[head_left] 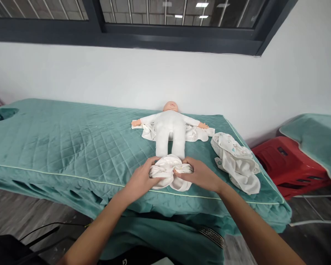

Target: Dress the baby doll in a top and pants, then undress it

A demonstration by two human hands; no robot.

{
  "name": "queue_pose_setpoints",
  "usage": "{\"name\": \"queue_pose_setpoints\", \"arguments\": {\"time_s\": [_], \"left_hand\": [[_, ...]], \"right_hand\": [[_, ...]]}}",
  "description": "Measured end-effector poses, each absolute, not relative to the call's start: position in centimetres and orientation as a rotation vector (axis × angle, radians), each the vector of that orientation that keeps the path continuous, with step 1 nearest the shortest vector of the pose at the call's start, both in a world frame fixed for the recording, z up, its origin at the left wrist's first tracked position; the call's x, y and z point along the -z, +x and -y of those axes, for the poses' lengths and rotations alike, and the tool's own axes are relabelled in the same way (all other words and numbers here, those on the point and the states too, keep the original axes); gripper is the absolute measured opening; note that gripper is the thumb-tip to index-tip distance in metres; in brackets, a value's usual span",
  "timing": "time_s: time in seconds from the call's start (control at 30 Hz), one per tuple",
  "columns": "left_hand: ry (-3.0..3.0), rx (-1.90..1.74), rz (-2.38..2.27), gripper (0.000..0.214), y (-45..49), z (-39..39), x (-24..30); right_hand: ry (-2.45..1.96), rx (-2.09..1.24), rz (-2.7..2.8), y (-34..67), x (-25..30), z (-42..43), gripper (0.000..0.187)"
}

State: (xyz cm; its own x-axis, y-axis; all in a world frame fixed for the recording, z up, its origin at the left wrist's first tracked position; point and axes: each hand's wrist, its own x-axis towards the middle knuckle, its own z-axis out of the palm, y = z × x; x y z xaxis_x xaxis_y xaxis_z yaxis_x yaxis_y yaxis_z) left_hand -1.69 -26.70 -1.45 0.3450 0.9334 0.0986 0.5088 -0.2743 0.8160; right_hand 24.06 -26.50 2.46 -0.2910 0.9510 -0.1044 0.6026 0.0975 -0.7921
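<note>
A baby doll in a white suit lies on its back on the teal quilted bed, arms spread, head toward the wall. A white cloth is spread under its torso. At the doll's feet, my left hand and my right hand both grip a bunched white garment, fingers curled into the fabric from either side. The doll's feet are hidden by the garment.
A crumpled white patterned cloth lies on the bed to the right of the doll. Red plastic stools stand right of the bed, beside another teal-covered bed. The white wall and dark window frame are behind.
</note>
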Motion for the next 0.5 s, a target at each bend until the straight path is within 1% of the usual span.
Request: {"name": "queue_pose_setpoints", "arguments": {"time_s": [0.13, 0.23, 0.3, 0.43, 0.47, 0.5], "left_hand": [[1.809, -0.665, -1.171, 0.050, -2.4, 28.0, -1.7], [1.790, -0.498, -1.046, 0.039, -3.0, 27.8, -4.6], [1.864, -0.350, -0.931, 0.039, -3.5, 27.1, -7.1], [2.006, -0.089, -0.753, 0.047, -4.7, 25.4, -12.7], [2.029, -0.107, -0.775, 0.047, -5.0, 24.8, -13.9], [2.055, -0.245, -0.869, 0.044, -5.4, 24.2, -15.1]], "right_hand": [[-1.366, -1.281, 1.936, 24.5, -4.2, 27.5, 0.036], [-1.237, -1.418, 1.970, 24.9, -6.0, 27.6, 0.037], [-1.174, -1.468, 1.994, 25.1, -7.5, 27.3, 0.038], [-1.079, -1.456, 2.097, 25.2, -11.7, 26.3, 0.045], [-1.073, -1.412, 2.146, 25.0, -13.0, 26.1, 0.048], [-1.076, -1.358, 2.198, 24.9, -14.4, 26.0, 0.050]]}}
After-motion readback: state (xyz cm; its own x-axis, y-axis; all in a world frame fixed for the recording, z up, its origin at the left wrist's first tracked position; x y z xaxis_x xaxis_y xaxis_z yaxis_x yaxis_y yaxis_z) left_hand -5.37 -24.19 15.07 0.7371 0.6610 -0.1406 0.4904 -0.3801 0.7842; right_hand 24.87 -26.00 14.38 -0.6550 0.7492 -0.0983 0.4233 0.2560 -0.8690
